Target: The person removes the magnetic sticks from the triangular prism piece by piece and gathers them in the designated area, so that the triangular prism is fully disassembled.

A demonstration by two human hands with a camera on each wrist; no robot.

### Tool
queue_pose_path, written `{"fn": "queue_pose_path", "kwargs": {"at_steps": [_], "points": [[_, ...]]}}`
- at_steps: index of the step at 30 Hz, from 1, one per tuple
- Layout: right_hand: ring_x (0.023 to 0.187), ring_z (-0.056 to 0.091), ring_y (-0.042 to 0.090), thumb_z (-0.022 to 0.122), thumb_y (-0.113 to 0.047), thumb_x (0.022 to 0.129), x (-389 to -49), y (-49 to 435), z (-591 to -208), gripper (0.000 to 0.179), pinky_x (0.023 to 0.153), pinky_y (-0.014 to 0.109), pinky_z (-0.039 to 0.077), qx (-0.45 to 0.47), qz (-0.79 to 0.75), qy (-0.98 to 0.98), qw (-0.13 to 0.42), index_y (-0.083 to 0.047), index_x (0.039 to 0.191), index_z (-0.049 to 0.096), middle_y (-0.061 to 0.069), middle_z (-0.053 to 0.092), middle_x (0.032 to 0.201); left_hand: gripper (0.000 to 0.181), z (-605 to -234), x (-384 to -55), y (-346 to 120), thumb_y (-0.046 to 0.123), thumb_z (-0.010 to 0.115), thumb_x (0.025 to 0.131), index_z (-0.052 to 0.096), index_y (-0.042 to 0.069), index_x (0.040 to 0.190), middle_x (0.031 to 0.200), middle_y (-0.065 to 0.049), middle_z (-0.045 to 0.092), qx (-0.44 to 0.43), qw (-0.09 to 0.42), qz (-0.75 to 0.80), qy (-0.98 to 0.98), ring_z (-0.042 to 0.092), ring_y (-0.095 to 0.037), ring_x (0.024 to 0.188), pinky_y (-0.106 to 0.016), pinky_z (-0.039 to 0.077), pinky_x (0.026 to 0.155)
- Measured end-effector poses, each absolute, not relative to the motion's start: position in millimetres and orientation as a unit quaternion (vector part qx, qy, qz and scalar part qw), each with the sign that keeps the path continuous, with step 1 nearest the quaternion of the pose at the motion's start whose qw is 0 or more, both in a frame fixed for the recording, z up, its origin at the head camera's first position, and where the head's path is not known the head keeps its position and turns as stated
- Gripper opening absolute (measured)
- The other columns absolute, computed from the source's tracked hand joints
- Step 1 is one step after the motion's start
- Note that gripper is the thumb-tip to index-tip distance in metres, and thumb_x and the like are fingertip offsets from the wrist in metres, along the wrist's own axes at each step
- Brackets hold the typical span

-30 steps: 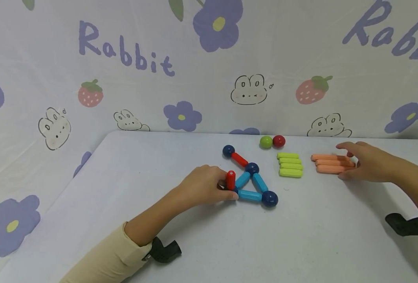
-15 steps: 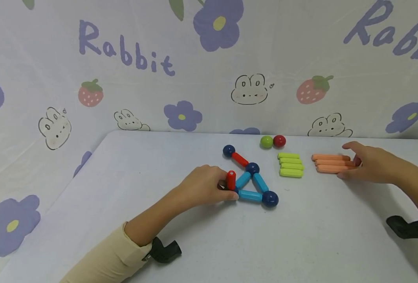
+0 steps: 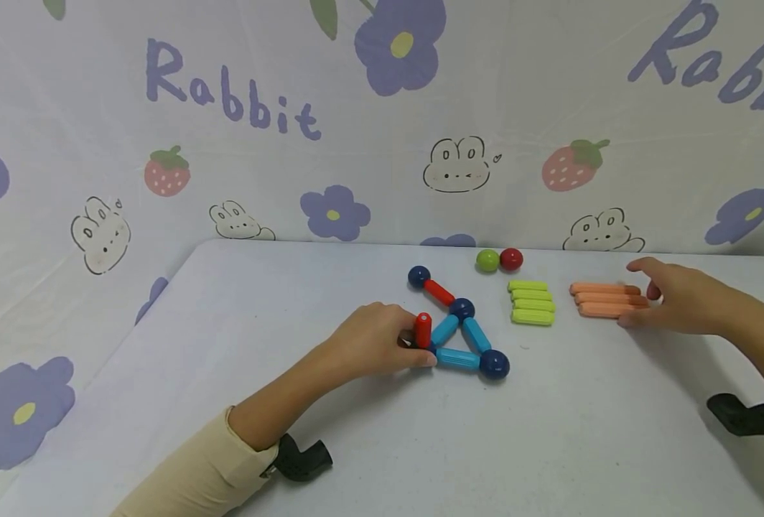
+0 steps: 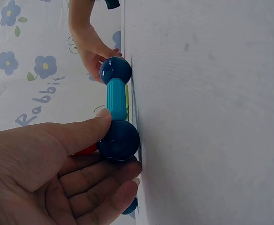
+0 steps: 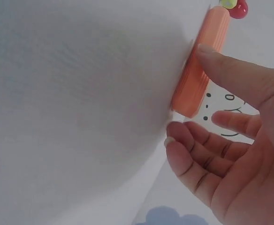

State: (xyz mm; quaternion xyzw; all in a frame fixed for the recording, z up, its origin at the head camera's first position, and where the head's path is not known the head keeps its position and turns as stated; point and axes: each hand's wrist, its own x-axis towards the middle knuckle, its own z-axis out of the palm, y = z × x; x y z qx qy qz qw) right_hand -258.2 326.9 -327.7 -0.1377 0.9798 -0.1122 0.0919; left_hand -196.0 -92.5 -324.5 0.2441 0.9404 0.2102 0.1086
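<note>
My left hand (image 3: 372,341) grips a dark blue ball (image 4: 119,140) between thumb and fingers, at the left corner of a flat triangle of light blue rods (image 3: 457,358). A red rod (image 3: 424,330) stands upright at that corner. From the triangle's far ball (image 3: 462,309), another red rod (image 3: 439,292) runs out to a dark blue end ball (image 3: 418,277). On the right, my right hand (image 3: 688,301) is by several orange rods (image 3: 604,298) lying side by side. Its thumb touches the nearest orange rod (image 5: 200,65), while its other fingers are loosely bent beyond the rod's end.
Several yellow-green rods (image 3: 532,304) lie in a stack between the triangle and the orange rods. Behind them, a green ball (image 3: 487,261) and a red ball (image 3: 511,259) sit together near the back edge of the white table (image 3: 550,445). A printed cloth (image 3: 382,143) hangs behind.
My right hand has shifted slightly to the right, its index finger drawing back from over the orange rods. The left hand and the triangle stay in place.
</note>
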Motion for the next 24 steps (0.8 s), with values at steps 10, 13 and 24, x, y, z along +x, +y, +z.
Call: {"fn": "queue_pose_path", "kwargs": {"at_steps": [10, 13, 24], "points": [[0.101, 0.059, 0.049, 0.077, -0.035, 0.088, -244.3, 273.0, -307.0, 0.069, 0.076, 0.061, 0.053, -0.173, -0.084, 0.981, 0.016, 0.006, 0.136, 0.049, 0.036, 0.051, 0.122, 0.028, -325.3, -195.9, -92.5, 0.036, 0.080, 0.087, 0.074, 0.009, 0.096, 0.078, 0.007, 0.069, 0.243, 0.109, 0.211, 0.940, 0.060, -0.012, 0.069, -0.024, 0.048, 0.064], [0.094, 0.062, 0.037, 0.079, -0.029, 0.087, -233.6, 235.2, -297.8, 0.052, 0.073, 0.051, 0.056, -0.221, -0.101, 0.970, -0.012, -0.001, 0.128, 0.061, 0.024, 0.059, 0.113, 0.029, -325.7, -196.0, -93.2, 0.036, 0.080, 0.087, 0.074, 0.009, 0.097, 0.077, 0.007, 0.069, 0.244, 0.109, 0.212, 0.940, 0.060, -0.012, 0.070, -0.024, 0.048, 0.064], [0.083, 0.060, 0.014, 0.077, -0.019, 0.090, -198.7, 123.2, -293.3, 0.028, 0.071, 0.030, 0.053, -0.412, -0.225, 0.883, 0.005, -0.010, 0.115, 0.070, -0.009, 0.062, 0.090, 0.022, -325.2, -197.6, -97.7, 0.031, 0.080, 0.087, 0.076, 0.010, 0.093, 0.068, 0.009, 0.066, 0.277, 0.104, 0.243, 0.924, 0.059, -0.008, 0.063, -0.024, 0.048, 0.062]]}}
